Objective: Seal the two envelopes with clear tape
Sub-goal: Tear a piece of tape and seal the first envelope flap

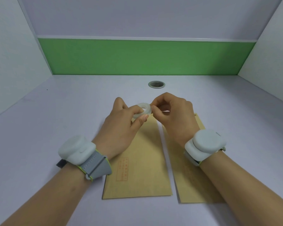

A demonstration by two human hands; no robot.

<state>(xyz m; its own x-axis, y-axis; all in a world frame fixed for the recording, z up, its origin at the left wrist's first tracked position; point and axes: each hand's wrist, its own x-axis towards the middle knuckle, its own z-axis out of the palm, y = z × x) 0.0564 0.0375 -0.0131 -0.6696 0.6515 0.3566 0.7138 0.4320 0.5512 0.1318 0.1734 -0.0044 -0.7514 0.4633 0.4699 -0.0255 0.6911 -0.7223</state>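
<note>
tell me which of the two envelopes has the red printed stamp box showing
The left envelope, under the left hand: a red printed box sits near its left edge. The right envelope shows no such mark on its visible face.

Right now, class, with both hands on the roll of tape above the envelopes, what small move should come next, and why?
Probably pull a short strip free. The left hand holds the roll of tape, the right hand pinches at its edge, and no strip is visibly drawn out. Both envelopes, the left envelope and the right envelope, lie flat beneath with no tape visible on them.
</note>
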